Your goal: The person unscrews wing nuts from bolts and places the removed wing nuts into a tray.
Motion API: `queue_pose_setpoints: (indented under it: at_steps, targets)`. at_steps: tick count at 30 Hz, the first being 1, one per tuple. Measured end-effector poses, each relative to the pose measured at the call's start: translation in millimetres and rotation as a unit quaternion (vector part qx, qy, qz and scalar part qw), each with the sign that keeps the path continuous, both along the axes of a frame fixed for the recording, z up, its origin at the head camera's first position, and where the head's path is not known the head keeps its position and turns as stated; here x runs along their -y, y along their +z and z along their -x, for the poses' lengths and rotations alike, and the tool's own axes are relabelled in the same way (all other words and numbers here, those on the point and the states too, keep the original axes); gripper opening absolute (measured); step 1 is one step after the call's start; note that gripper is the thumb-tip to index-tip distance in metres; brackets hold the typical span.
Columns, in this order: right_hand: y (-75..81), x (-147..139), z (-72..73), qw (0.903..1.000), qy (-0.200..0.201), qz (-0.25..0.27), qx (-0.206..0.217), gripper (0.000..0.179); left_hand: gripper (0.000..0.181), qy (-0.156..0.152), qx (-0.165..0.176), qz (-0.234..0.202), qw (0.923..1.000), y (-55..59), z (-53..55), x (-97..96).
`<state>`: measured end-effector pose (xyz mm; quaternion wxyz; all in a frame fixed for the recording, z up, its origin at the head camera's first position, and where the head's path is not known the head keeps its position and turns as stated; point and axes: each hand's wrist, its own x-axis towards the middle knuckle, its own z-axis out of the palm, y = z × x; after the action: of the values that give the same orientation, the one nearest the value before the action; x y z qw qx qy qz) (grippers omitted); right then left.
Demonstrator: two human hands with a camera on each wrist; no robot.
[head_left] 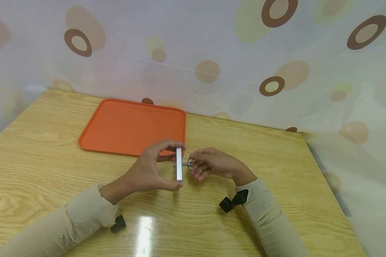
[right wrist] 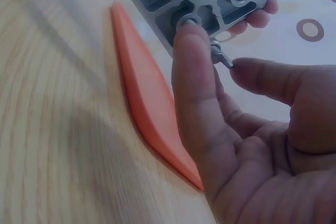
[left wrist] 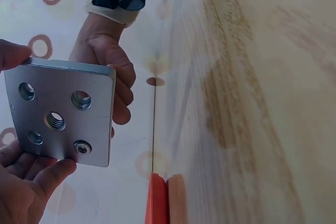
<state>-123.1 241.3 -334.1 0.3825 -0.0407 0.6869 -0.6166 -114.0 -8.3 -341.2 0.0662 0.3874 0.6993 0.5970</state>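
Note:
A square silver metal plate [head_left: 179,167] stands upright above the table, its edges gripped between the thumb and fingers of my left hand [head_left: 148,171]. In the left wrist view the plate's flat face [left wrist: 55,90] shows several holes, with a hex-socket bolt head [left wrist: 82,147] in one corner hole. The bolt's threaded shank [head_left: 184,164] sticks out on the other side toward my right hand [head_left: 217,164]. Thumb and index finger of that hand pinch a wing nut [head_left: 190,164] on the shank. The right wrist view shows the plate's ribbed back [right wrist: 210,3]; the index finger partly hides the nut.
Behind my left hand, an orange tray [head_left: 132,125] lies on the wooden table [head_left: 244,142]. A wall covering [head_left: 180,43] with round patterns rises along the table's back edge. Black wrist devices [head_left: 234,201] sit at both sleeves.

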Motion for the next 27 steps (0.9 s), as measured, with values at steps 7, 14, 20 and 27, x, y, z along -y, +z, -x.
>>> queue_pose_setpoints:
  at_steps: [7,14,20,27]
  targets:
    - [-1.4,-2.2,0.7,0.9996,0.012,0.007,-0.025,0.024,0.078,0.001,-0.004,0.004,1.0000,-1.8,1.5,-0.3]
    - [-0.6,-5.0,1.3,0.9974,0.036,0.008,-0.062,0.012,0.079,0.002,-0.005,0.001,1.0000,-0.5,0.7,-0.4]
    - [-1.2,-4.2,0.3,0.9934,0.026,0.004,-0.111,0.016,0.079,0.004,-0.005,-0.002,1.0000,-1.2,0.2,-1.0]
    - [-0.3,-4.4,0.4,0.9919,0.023,0.002,-0.125,0.013,0.078,0.006,-0.011,0.003,0.9999,-0.2,0.4,-0.6]
